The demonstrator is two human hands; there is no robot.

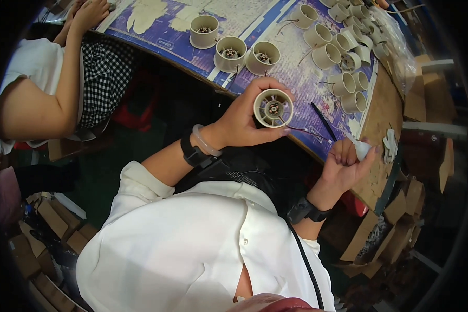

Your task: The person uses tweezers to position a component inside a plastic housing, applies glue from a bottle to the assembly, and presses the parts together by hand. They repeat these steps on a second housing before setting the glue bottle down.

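Observation:
My left hand is wrapped round a cream cylindrical fan housing, held with its open end up above the table's near edge. Spokes and a round hub show inside it, and thin wires trail from its right side. In my right hand, over the table's right corner, is a small white squeeze bottle, its narrow tip pointing up and left, apart from the housing. A thin black stick-like tool lies on the table between my hands.
Three similar housings stand beyond my left hand, and several more crowd the table's far right. A small white bundle lies at the right edge. Another person sits at the left. Cardboard boxes are below right.

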